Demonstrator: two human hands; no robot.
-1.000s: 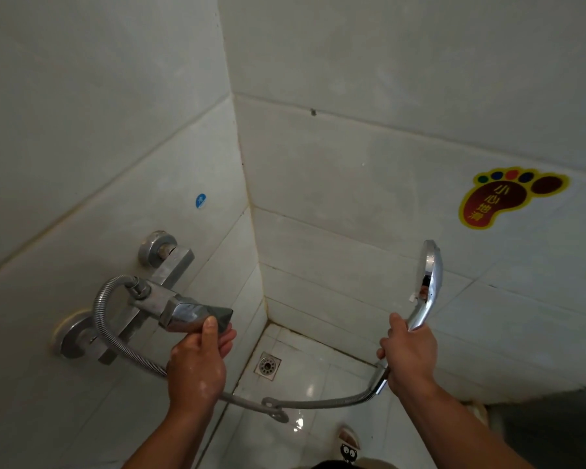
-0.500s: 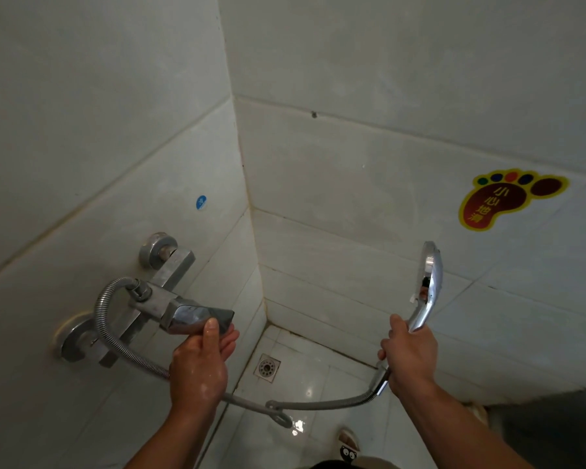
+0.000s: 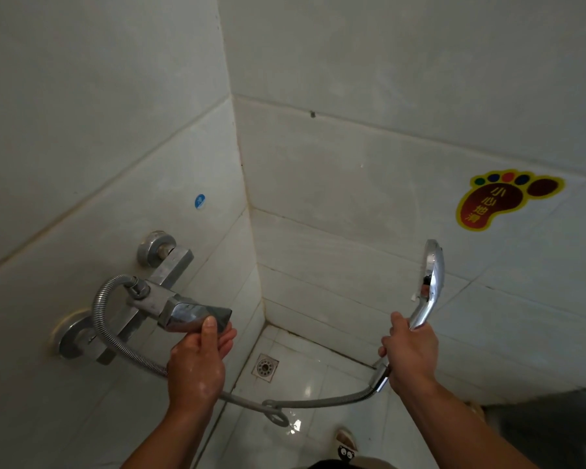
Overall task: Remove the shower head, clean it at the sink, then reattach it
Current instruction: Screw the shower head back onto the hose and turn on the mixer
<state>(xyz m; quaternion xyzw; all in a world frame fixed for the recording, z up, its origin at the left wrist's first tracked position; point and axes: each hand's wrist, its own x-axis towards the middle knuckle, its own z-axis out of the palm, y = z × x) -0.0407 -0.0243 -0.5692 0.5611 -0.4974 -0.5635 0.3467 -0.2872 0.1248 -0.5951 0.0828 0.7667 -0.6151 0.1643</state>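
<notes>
Shower head (image 3: pixel 433 272) at 3 o'clock, upright, handle running down to 5 into right hand (image 3: pixel 410 358), grip clenched on it. Hose (image 3: pixel 305 402) sags left toward 9 to mixer tap (image 3: pixel 163 296). Left hand (image 3: pixel 200 357) nearer the tap, grip grasping its lever (image 3: pixel 197 314). Floor drain (image 3: pixel 266 365) below, nothing blocking.

The left hand (image 3: pixel 197 363) hid part of the hose (image 3: pixel 122 350). The shower head (image 3: pixel 433 275) stood edge-on, its spray face unseen. A slipper (image 3: pixel 347 446) was cut by the bottom edge.
</notes>
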